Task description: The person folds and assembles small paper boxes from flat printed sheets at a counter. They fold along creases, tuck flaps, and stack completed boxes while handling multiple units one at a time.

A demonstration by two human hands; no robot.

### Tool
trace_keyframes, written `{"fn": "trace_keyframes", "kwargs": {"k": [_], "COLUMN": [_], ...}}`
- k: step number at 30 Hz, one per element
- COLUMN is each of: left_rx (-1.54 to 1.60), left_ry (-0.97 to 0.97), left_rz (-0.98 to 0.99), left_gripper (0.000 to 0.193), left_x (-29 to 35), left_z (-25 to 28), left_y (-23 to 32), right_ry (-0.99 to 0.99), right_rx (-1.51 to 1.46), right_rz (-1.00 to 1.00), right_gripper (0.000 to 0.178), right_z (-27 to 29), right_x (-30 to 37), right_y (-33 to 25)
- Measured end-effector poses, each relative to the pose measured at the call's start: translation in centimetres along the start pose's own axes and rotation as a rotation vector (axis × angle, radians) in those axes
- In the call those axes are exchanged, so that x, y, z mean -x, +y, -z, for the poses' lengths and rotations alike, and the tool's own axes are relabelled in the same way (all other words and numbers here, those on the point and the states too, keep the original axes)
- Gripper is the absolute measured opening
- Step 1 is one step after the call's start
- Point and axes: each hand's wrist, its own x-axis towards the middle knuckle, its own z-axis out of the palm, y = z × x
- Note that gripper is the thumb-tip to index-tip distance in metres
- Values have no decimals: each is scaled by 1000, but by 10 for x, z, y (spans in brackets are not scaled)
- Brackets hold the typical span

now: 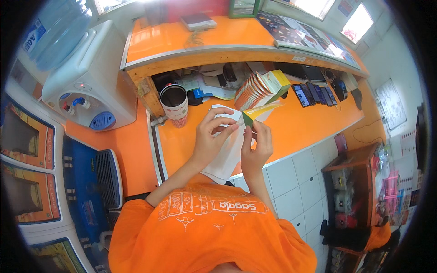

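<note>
My right hand (pixel 256 148) pinches a folded yellow, green and white card piece (pixel 260 112) by its lower edge. Thumb and fingers of my left hand (pixel 213 136) close together at the piece's pale left side; what exactly lies between them is too small to make out. Under and behind my hands hangs a white sheet or bag of thin material (pixel 223 166), partly over the counter's front edge. Just beyond the held piece stands a stack of similar folded cards (pixel 255 91), yellow and green on the outer face with orange-and-white edges.
A tall patterned cup (pixel 175 107) with dark contents stands left on the orange counter (pixel 300 120). Several phones (pixel 314 94) lie to the right. An upper shelf (pixel 218 43) overhangs papers behind. A water dispenser (pixel 91 82) is at left, a wooden rack (pixel 355 182) at right.
</note>
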Motion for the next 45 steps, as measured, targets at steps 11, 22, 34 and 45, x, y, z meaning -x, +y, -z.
{"fn": "trace_keyframes", "kwargs": {"k": [11,22,34,45], "left_rx": [131,43,-550,-393], "left_ry": [-15,-14,43,82], "left_rz": [102,85,-405,-7], "left_gripper": [13,8,18,30], "left_x": [-3,-4,1,-12], "left_z": [-3,-2,-12,42], "left_y": [2,4,-5,-20], "right_ry": [-40,-22,-172,72], "right_rx": [-44,-95,-373,-230], "right_rz": [-40,-98,-266,-262], "right_gripper": [28,32,44,28], "right_z": [-6,-11,-16,15], "right_x": [4,6,17,-8], "right_y": [-5,-7,-20,4]}}
